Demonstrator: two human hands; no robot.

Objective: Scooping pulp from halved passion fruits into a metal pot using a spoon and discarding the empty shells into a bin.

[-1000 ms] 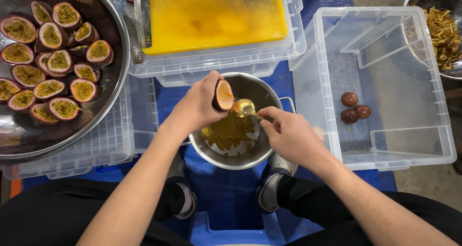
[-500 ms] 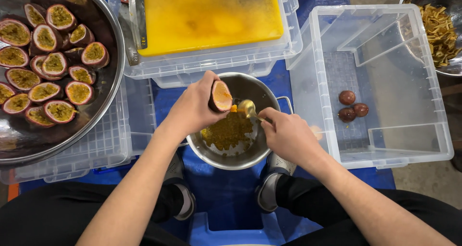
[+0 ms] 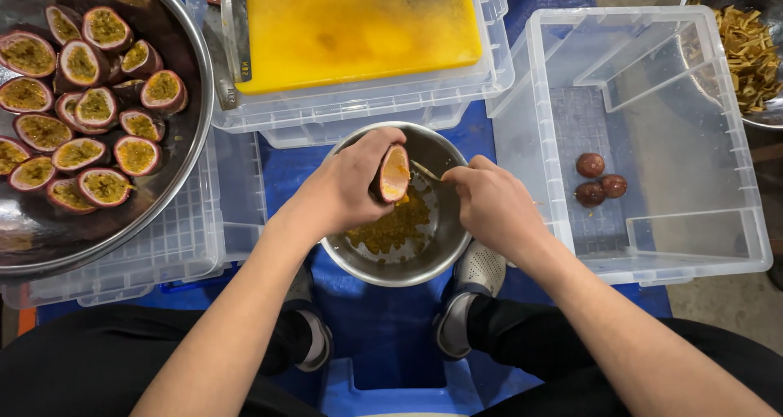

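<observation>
My left hand (image 3: 347, 188) grips a halved passion fruit (image 3: 392, 173), its cut face turned right, over a small steel bowl (image 3: 371, 260) that holds yellow pulp (image 3: 390, 228). My right hand (image 3: 493, 206) holds a spoon (image 3: 426, 170) whose tip points at the fruit half. The spoon's bowl is mostly hidden behind the fruit. Both hands hover above the steel bowl, between my knees.
A large steel basin (image 3: 175, 172) with several halved passion fruits (image 3: 90, 107) sits at left on a clear crate. A yellow cutting board (image 3: 359, 25) and a knife (image 3: 236, 33) lie on a crate behind. A clear bin (image 3: 693, 237) at right holds three whole fruits (image 3: 597, 179). Another steel bowl (image 3: 746, 50) holds peels.
The spoon has moved from under the fruit half toward its cut face, and the half looks emptier. The camera view has shifted slightly.
</observation>
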